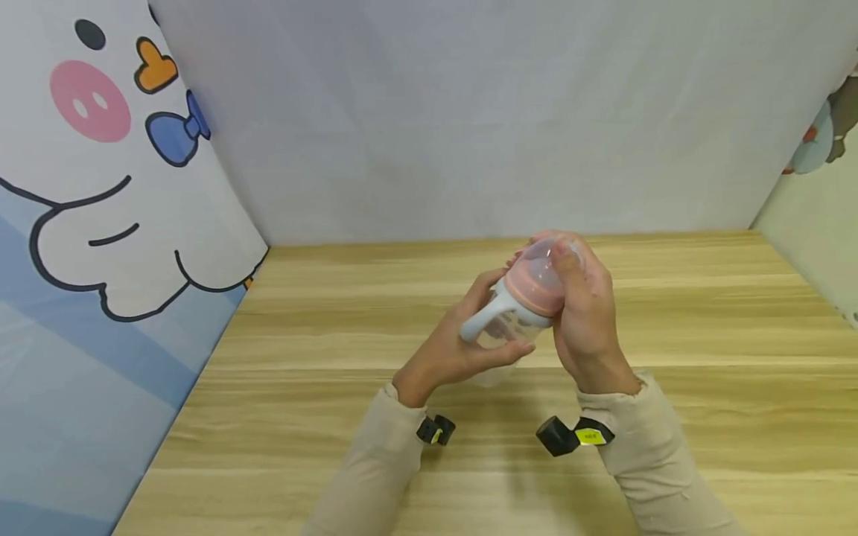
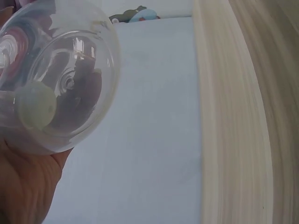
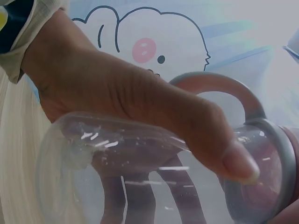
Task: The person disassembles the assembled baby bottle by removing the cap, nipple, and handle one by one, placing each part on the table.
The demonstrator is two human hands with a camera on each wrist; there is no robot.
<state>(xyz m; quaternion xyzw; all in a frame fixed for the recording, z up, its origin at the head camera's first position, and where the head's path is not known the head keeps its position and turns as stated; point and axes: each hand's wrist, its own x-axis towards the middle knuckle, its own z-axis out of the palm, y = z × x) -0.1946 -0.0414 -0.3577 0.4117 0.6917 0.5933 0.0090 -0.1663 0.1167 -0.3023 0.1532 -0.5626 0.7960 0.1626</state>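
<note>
A clear baby bottle (image 1: 499,335) with a pink collar (image 1: 534,289), a see-through dome cap and pale grey side handles (image 1: 484,318) is held tilted above the table. My left hand (image 1: 452,346) grips the bottle's body, its thumb lying along the near side. Around the cap and collar curls my right hand (image 1: 590,320), the thumb on the dome. In the left wrist view the round bottle base (image 2: 70,84) faces the camera, and a pale ball (image 2: 35,105) shows inside. The right wrist view has the left thumb across the clear wall; droplets or specks dot it.
A light wood-grain table (image 1: 322,313) lies under both hands. Behind it stands a pale cloth wall (image 1: 469,119). Cartoon-printed cloth (image 1: 100,223) borders the left side, and another printed panel (image 1: 818,216) the right. Cameras are strapped to both wrists.
</note>
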